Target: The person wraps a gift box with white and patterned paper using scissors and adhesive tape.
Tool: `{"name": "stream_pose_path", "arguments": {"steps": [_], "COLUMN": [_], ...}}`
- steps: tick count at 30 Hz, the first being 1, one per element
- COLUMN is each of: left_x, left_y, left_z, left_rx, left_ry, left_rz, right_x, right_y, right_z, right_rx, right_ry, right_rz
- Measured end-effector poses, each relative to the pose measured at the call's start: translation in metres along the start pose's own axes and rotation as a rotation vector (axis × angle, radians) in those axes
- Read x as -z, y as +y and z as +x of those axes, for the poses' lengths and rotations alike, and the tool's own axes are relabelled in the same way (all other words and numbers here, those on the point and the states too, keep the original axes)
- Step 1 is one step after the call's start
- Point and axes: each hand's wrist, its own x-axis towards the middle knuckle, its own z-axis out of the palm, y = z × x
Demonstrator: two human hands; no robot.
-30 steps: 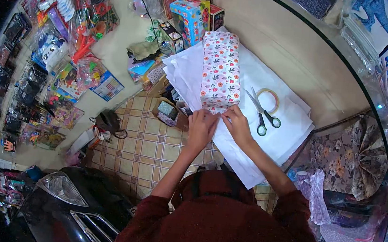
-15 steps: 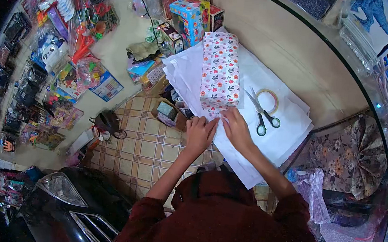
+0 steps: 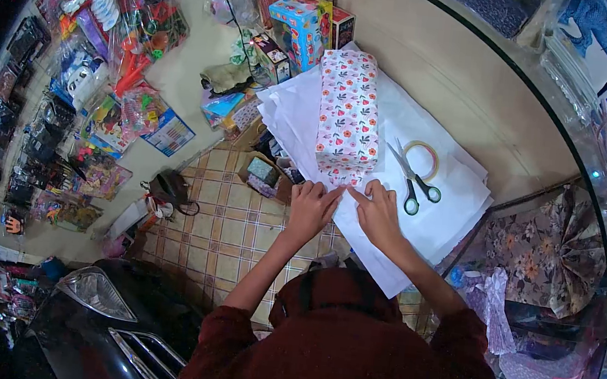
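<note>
A box-shaped parcel in white floral wrapping paper lies lengthwise on a stack of white paper sheets. At its near end the wrapping paper forms a flap. My left hand has its fingers curled at the left side of this flap, closed on its edge. From the right, my right hand pinches the same flap, its fingertips close to those of my left hand. Just what lies between the fingertips is partly hidden. Scissors with dark handles lie slightly apart on the sheets, touching a roll of tape.
Toy boxes stand beyond the sheets. An open carton sits left of my left hand. Packaged goods hang along the left wall, and a black motor scooter stands at lower left. A curved glass edge runs along the right.
My right hand has drawn back slightly toward me and right, and more of the flap shows. My left hand has hardly moved. The whole view has shifted slightly.
</note>
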Motion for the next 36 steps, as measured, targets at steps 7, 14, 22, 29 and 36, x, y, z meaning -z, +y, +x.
{"name": "stream_pose_path", "arguments": {"steps": [7, 14, 22, 29, 36], "left_x": [0.001, 0.001, -0.002, 0.001, -0.008], "left_y": [-0.001, -0.003, -0.008, 0.014, 0.011], "left_z": [0.001, -0.001, -0.003, -0.005, -0.018], "left_rx": [0.044, 0.086, 0.056, 0.078, 0.038], "left_ry": [-0.009, -0.051, 0.002, 0.001, -0.136], "left_rz": [-0.013, -0.005, -0.047, 0.038, -0.019], "right_x": [0.010, 0.015, 0.026, 0.001, 0.006], "right_y": [0.002, 0.009, 0.001, 0.006, 0.019], "right_z": [-0.001, -0.004, 0.000, 0.013, 0.010], "right_rx": [-0.037, -0.033, -0.064, 0.109, 0.167], "right_ry": [-0.002, 0.019, -0.027, -0.142, -0.201], "right_rz": [-0.007, -0.071, -0.124, 0.105, 0.180]}}
